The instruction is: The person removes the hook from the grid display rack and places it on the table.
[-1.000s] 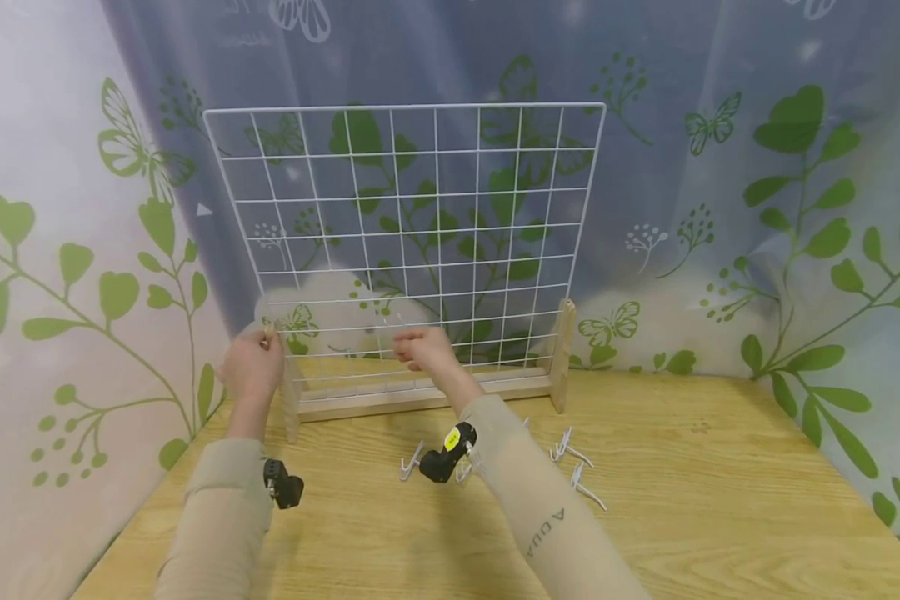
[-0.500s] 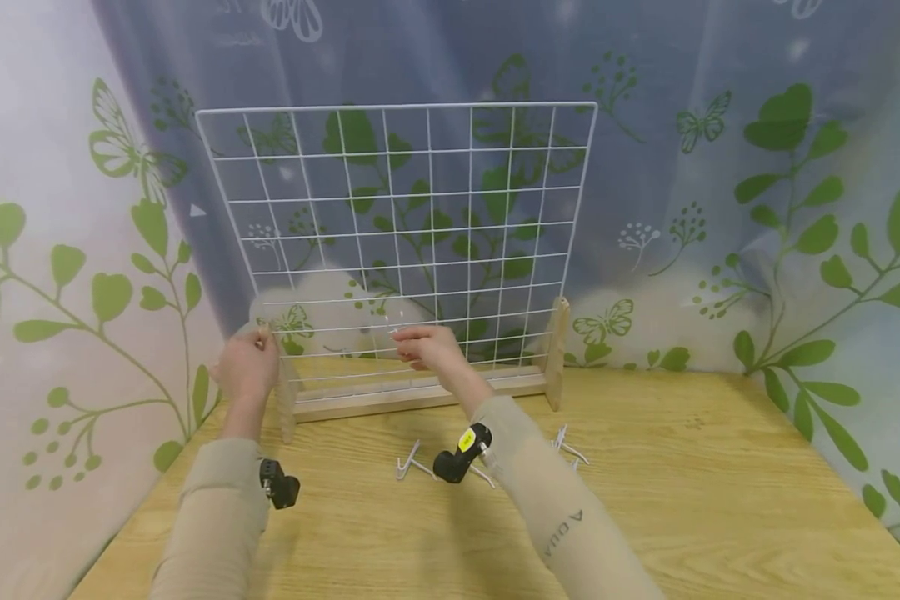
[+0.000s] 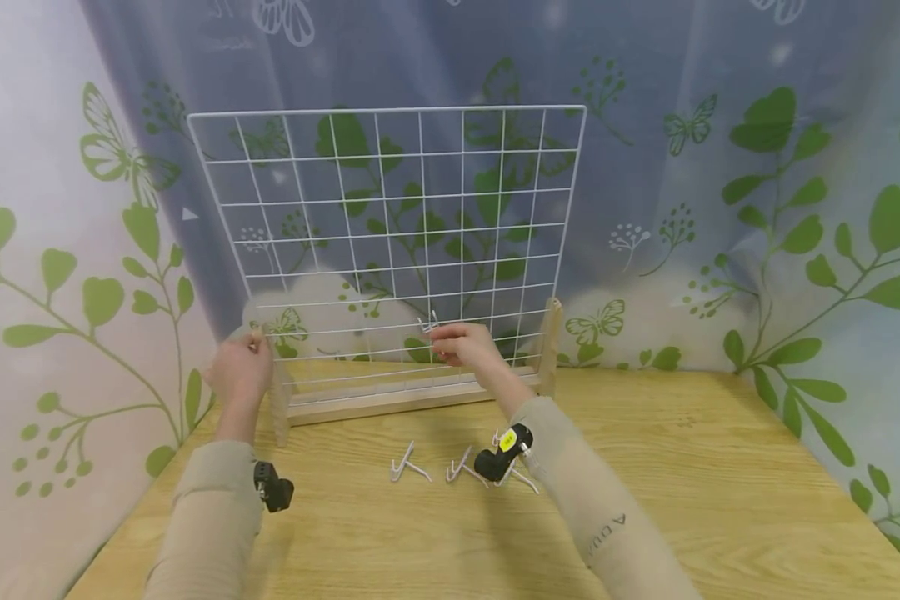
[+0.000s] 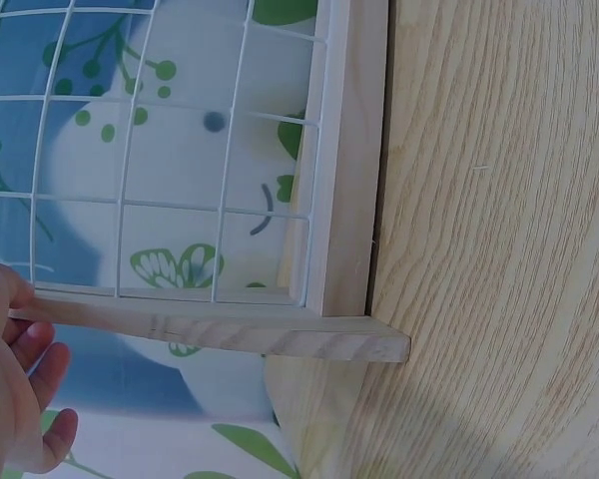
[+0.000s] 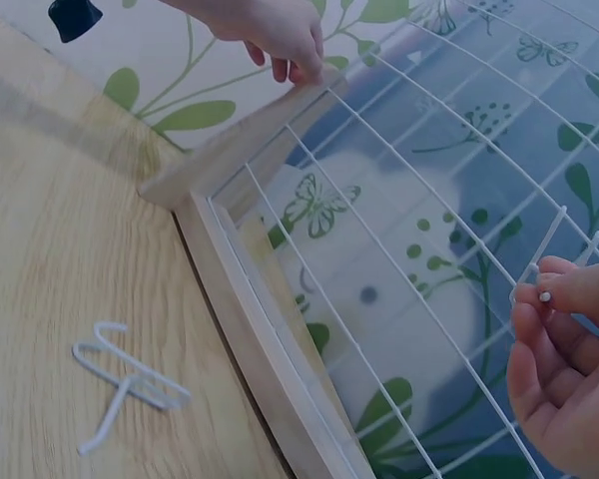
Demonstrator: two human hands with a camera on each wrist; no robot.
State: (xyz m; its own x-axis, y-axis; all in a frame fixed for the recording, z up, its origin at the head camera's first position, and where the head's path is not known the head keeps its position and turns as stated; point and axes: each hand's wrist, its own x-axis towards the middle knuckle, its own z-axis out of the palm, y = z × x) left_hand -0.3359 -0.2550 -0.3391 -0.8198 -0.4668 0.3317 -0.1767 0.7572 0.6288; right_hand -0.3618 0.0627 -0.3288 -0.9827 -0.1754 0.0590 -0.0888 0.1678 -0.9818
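A white wire grid panel stands upright in a wooden stand. At the stand's left upright, my left hand pinches the wood near its top. My right hand is in front of the grid's lower middle and pinches a small white wire hook between thumb and fingers. The hook's prongs point up, close to the wires; whether they touch the grid I cannot tell. In the right wrist view the fingers hide part of the hook.
Several more white hooks lie on the wooden table in front of the stand: one hook at the left, another hook beside it, others partly behind the right wrist camera. A patterned curtain hangs behind the grid.
My right hand has moved to the right along the grid, carrying the hook. The left hand keeps its place on the upright, and the head view has shifted slightly.
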